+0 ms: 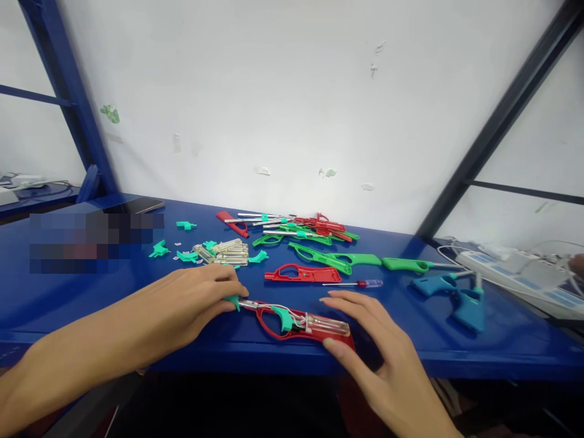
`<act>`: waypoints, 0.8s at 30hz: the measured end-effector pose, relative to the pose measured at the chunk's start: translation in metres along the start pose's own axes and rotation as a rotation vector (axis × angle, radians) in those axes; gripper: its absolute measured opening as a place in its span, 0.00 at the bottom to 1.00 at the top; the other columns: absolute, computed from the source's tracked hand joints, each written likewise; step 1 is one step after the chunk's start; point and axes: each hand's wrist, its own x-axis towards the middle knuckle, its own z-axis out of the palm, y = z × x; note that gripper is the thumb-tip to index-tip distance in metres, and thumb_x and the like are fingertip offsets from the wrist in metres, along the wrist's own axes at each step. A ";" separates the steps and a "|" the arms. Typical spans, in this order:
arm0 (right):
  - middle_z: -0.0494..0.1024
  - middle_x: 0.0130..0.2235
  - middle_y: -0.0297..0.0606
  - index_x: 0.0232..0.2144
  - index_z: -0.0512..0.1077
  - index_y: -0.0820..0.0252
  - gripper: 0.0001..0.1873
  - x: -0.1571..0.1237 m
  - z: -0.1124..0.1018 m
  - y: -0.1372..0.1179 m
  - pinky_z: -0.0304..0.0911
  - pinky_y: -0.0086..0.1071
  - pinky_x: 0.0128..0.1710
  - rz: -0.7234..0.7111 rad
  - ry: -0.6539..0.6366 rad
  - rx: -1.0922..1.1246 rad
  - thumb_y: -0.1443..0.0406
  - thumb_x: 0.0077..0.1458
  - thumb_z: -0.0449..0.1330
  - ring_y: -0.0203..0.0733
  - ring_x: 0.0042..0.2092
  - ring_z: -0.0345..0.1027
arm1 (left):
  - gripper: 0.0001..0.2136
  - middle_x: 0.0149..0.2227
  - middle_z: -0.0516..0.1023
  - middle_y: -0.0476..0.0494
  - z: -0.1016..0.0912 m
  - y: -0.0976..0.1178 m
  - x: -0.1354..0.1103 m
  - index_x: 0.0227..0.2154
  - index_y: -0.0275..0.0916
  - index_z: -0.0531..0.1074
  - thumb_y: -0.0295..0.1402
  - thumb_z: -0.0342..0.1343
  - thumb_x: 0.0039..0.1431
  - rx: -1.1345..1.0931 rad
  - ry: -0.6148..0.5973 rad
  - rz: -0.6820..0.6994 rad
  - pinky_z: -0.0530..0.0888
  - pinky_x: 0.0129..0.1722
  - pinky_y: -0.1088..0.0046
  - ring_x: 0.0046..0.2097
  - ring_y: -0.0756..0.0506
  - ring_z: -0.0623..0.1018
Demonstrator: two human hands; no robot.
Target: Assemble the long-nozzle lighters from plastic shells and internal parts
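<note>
An opened red utility lighter (328, 337) lies on the table's front part, its inside facing up. In it are a clear fuel tank (327, 325), a teal trigger (285, 319) and white wiring; a metal tube (249, 304) sticks out to the left. My left hand (207, 298) is closed in a pinch on the teal plastic piece (233, 301) at the tube's end. At the other end, my right hand (378, 350) is open, its thumb against or just beside the red shell and its fingers apart. Behind the lighter lies a loose red shell half (303, 274).
A screwdriver (365, 284) lies behind my right hand. Clear tanks (230, 250) and teal parts (159, 249) are grouped left of a pile of lighter parts (314, 228). Blue lighters (469, 307) lie at right, near a power strip (515, 274). A person's hand (577, 265) shows at the far right.
</note>
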 end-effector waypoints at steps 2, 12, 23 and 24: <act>0.76 0.62 0.36 0.58 0.73 0.41 0.15 0.003 -0.004 0.003 0.70 0.43 0.61 0.016 0.040 0.032 0.57 0.72 0.57 0.48 0.63 0.71 | 0.18 0.53 0.83 0.45 -0.001 -0.002 0.001 0.55 0.51 0.79 0.24 0.54 0.70 0.019 -0.090 0.015 0.79 0.47 0.71 0.51 0.42 0.84; 0.78 0.61 0.52 0.63 0.72 0.61 0.23 0.083 -0.016 0.018 0.68 0.58 0.62 -0.326 -0.285 -0.519 0.71 0.69 0.55 0.61 0.66 0.66 | 0.18 0.53 0.83 0.46 0.003 -0.004 -0.002 0.51 0.51 0.80 0.22 0.53 0.69 0.009 -0.056 0.025 0.79 0.50 0.69 0.50 0.42 0.84; 0.84 0.51 0.47 0.58 0.73 0.59 0.29 0.110 -0.016 0.016 0.66 0.59 0.62 -0.372 -0.272 -0.541 0.81 0.59 0.50 0.53 0.52 0.78 | 0.23 0.53 0.83 0.46 0.006 -0.005 -0.003 0.53 0.50 0.78 0.18 0.50 0.66 0.044 -0.008 0.066 0.77 0.57 0.66 0.53 0.42 0.83; 0.82 0.56 0.48 0.63 0.68 0.58 0.32 0.108 -0.020 0.016 0.68 0.57 0.60 -0.345 -0.249 -0.465 0.80 0.60 0.49 0.54 0.55 0.77 | 0.22 0.52 0.83 0.46 0.006 -0.004 -0.004 0.53 0.50 0.79 0.18 0.50 0.67 0.057 0.010 0.072 0.76 0.57 0.67 0.53 0.43 0.83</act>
